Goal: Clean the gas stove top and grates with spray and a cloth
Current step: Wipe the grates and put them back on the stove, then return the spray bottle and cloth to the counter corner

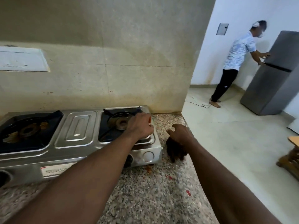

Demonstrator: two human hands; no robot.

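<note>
Running left-right along wall: stove | knobs facing wearer

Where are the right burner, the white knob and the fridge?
right burner [121,123]: head view, on the middle of the round burner cap.
white knob [148,156]: head view, on the knob's flat face, at the stove's front right.
fridge [271,88]: head view, on the lower door.

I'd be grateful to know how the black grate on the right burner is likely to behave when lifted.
The grate looks like black metal bars, so probably stiff and heavyish for its size. It seems to rest loose in the stove recess, so it may lift straight out. Brown grime nearby suggests a greasy grip.
</note>
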